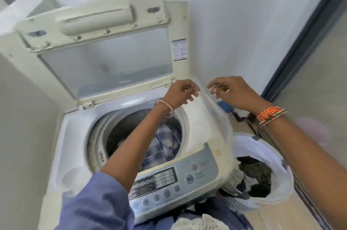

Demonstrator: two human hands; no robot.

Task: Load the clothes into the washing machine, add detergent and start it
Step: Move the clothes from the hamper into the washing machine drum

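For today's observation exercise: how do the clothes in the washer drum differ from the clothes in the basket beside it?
The drum clothes are pale blue-and-white checked; the basket clothes look mostly dark. The drum clothes lie low inside the washing machine; the basket clothes sit in a white basket beside it. Neither hand touches them.

You are standing over a top-loading washing machine (120, 132) with its lid (105, 51) standing open against the wall. Blue-and-white checked clothes (165, 143) are lying inside the drum. Your left hand (183, 92) and right hand (230, 91) are hovering near each other above the machine's back right corner, fingers (193, 94) loosely curled and holding nothing. Bangles are circling both wrists. The control panel (172, 179) is facing you at the front edge. A white laundry basket (277, 179) holding dark clothes is sitting just beside the machine on your right.
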